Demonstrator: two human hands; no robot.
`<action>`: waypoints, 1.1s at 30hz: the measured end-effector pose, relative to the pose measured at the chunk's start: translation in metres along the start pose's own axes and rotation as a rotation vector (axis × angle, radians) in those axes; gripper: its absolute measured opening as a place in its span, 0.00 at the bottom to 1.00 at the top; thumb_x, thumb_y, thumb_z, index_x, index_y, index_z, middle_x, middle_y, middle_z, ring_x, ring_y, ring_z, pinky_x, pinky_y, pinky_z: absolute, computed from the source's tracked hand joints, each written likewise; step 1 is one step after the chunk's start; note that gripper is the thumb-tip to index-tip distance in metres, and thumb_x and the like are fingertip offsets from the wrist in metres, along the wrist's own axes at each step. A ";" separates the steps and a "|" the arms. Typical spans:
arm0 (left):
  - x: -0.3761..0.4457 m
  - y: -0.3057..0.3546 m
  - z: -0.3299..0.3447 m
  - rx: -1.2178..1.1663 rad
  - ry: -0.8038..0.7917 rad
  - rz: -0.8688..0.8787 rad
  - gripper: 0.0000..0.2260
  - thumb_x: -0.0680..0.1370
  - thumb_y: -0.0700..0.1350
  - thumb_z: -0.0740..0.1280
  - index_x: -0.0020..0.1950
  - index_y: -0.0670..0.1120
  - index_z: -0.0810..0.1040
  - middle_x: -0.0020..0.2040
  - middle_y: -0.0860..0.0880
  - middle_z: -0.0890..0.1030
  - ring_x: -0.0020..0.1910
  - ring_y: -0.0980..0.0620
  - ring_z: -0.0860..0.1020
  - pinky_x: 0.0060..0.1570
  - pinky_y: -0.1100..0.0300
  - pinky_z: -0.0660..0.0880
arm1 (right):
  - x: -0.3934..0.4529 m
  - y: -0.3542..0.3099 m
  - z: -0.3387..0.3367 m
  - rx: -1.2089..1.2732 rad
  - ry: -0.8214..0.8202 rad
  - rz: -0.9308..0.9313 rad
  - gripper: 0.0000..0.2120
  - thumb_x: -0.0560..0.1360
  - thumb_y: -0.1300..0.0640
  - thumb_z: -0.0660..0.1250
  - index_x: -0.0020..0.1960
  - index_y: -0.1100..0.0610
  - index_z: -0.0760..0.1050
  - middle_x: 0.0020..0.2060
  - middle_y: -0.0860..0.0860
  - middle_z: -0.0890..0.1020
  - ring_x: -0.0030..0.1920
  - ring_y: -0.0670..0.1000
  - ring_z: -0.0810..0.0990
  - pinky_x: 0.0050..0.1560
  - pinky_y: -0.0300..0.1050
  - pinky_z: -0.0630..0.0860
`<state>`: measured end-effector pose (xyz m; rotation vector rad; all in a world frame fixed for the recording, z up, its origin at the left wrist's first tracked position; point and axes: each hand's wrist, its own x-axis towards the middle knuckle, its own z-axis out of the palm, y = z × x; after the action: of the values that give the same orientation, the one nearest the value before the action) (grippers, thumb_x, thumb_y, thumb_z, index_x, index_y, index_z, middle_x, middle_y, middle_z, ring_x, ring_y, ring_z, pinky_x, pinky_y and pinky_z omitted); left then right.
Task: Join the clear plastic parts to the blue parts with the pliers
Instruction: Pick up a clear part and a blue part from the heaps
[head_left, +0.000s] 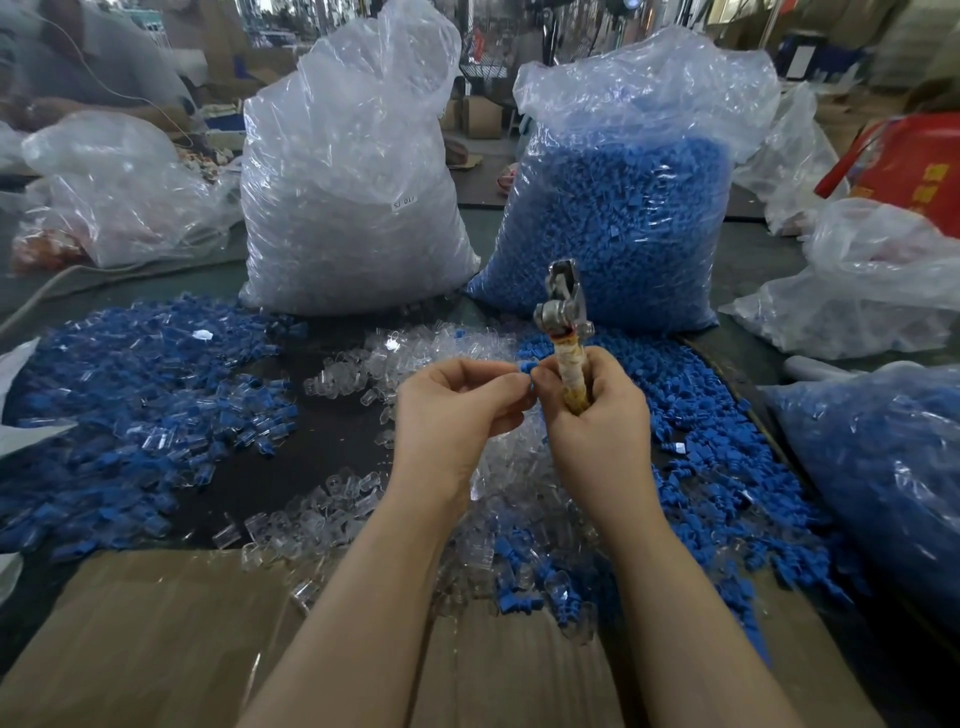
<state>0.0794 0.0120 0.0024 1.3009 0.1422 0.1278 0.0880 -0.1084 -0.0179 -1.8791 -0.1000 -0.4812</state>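
Note:
My right hand (592, 415) grips the taped handles of the metal pliers (563, 317), whose jaws point up and away. My left hand (457, 410) sits just to its left, fingers curled. Between the fingertips of both hands a small blue part (527, 368) is pinched; whether a clear part is with it I cannot tell. Loose clear parts (358, 369) lie in a heap under and in front of my hands. Loose blue parts (691, 415) spread to the right. A pile of joined blue-and-clear pieces (150, 395) lies at the left.
A tall bag of clear parts (348, 197) and a bag of blue parts (623, 208) stand behind the heaps. Another blue-filled bag (883, 467) lies at the right. Cardboard (145, 639) covers the near edge. More plastic bags (119, 192) and a red container (919, 166) sit further back.

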 end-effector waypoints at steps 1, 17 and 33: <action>0.000 -0.001 0.001 0.020 0.011 0.022 0.03 0.72 0.34 0.74 0.42 0.40 0.83 0.37 0.45 0.85 0.37 0.52 0.84 0.37 0.64 0.79 | 0.000 0.000 0.000 -0.002 0.003 0.004 0.07 0.77 0.51 0.68 0.44 0.52 0.74 0.31 0.46 0.77 0.31 0.43 0.73 0.33 0.43 0.71; 0.001 -0.006 0.002 0.393 0.079 0.323 0.08 0.72 0.37 0.75 0.38 0.50 0.82 0.36 0.54 0.84 0.38 0.55 0.84 0.45 0.54 0.83 | 0.004 0.003 -0.001 -0.038 -0.047 0.026 0.07 0.77 0.52 0.68 0.44 0.55 0.76 0.28 0.45 0.73 0.28 0.42 0.69 0.31 0.42 0.65; 0.004 -0.006 -0.002 0.317 0.080 0.289 0.06 0.75 0.36 0.72 0.42 0.46 0.81 0.37 0.49 0.84 0.37 0.55 0.84 0.40 0.64 0.80 | 0.005 -0.003 -0.005 0.052 -0.152 0.087 0.08 0.79 0.54 0.67 0.45 0.57 0.78 0.33 0.58 0.77 0.30 0.44 0.70 0.30 0.39 0.69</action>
<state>0.0826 0.0132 -0.0045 1.6296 0.0419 0.4183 0.0902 -0.1132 -0.0124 -1.8585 -0.1300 -0.2736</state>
